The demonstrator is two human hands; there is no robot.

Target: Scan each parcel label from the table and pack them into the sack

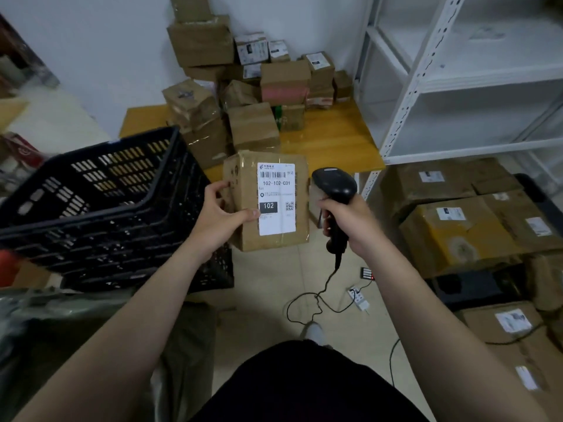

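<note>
A left hand [224,213] is gripping a taped cardboard parcel [268,201], its white label [276,198] facing up, while the right hand [350,222] just beside it is clasping a black curved scanner [335,190].

The parcel [243,178] has a label [276,184] with small print too tiny to read. The right hand [350,220] covers most of the scanner [335,182] handle. The black crate [91,214] runs off the left edge, and the white shelf [487,79] runs off the top and right.

The white label [276,198] on the near parcel [243,181] is showing "102-102-C01" under a barcode and "102" in white on a dark block; smaller print is blurring beyond reading.
</note>
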